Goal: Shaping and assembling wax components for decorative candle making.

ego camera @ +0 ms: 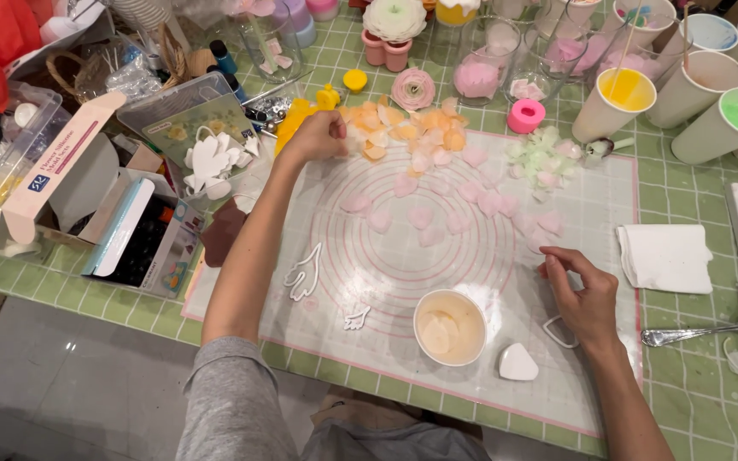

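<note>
Spread flat over the green tiled table [694, 401], a translucent silicone mat [403, 256] printed with pink concentric rings, and on it scattered thin petals: an orange pile [403, 128] at the far edge, loose pink petals [437, 213] across the middle, a pale green cluster [540, 158] to the right. Probably very light, thin and brittle, likely wax or a similar cast material, so best taken by the edge between 2 fingertips with little pressure, or slid off the smooth mat rather than pinched at the centre; apt to crack or chip if squeezed. Rounded, heart-like in outline, slightly cupped, matte and semi-opaque. Reaching far across to the orange pile, the left hand [318, 137], fingers curled down onto the petals at its near edge; whether anything is actually gripped cannot be told. Resting on the mat's right side near the closest pink petals, the right hand [582, 299], loosely half-open with thumb and forefinger drawn together, perhaps around 1 small petal, too small to confirm. Just beside that hand, a white outline cutter [559, 331] and a white heart-shaped piece [518, 363]; nearer the middle, a small cup of pale peach liquid [450, 327]. Left of the rings, 2 white wing-shaped cutters [305, 275].
</note>
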